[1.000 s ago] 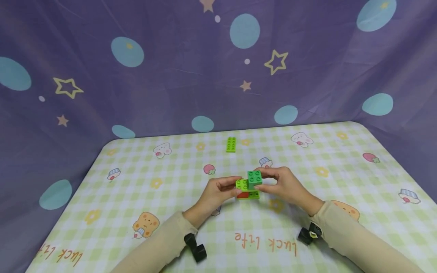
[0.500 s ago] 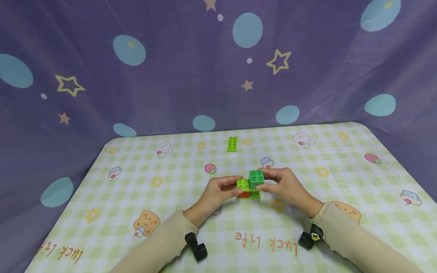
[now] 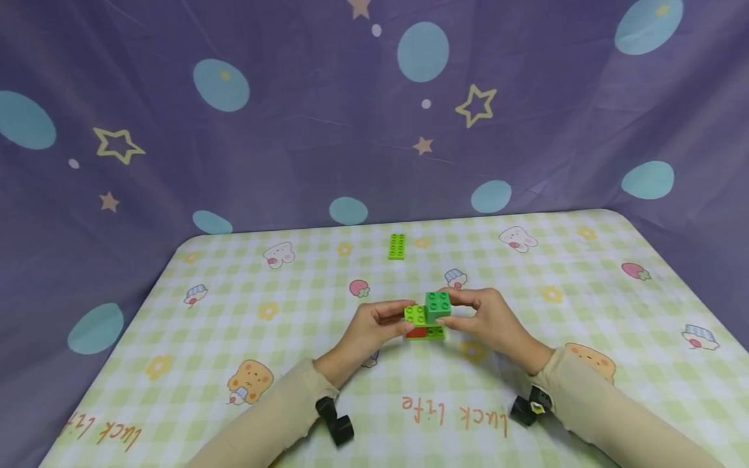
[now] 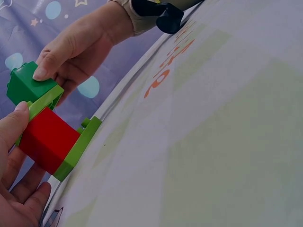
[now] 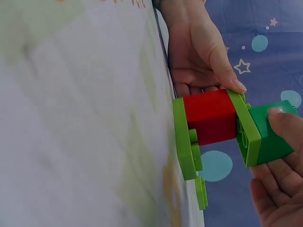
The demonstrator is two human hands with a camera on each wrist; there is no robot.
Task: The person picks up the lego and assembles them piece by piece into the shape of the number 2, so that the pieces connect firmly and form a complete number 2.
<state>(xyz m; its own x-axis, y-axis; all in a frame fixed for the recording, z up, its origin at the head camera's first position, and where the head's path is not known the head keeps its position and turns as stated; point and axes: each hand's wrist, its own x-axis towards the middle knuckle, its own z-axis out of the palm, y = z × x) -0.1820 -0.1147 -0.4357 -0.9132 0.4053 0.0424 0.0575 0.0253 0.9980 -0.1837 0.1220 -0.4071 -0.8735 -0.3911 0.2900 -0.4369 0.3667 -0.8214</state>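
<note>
A small stack of toy building bricks stands mid-table between the two hands. Its red brick [image 5: 210, 116] sits on one end of a light green bottom plate [image 5: 183, 137], whose other studs show bare. Across the red brick lies a second light green plate [image 3: 414, 316], overhanging to the right. A darker green brick [image 3: 439, 307] is seated on that overhanging end. My left hand [image 3: 370, 330] grips the stack from the left, thumb on the upper plate's edge. My right hand [image 3: 494, 322] pinches the darker green brick between thumb and fingers.
Farther back on the table lies a loose light green plate [image 3: 396, 247] with studs up. The checked tablecloth [image 3: 304, 364] has printed figures and lettering. A purple curtain [image 3: 281, 175] hangs behind the table's far edge.
</note>
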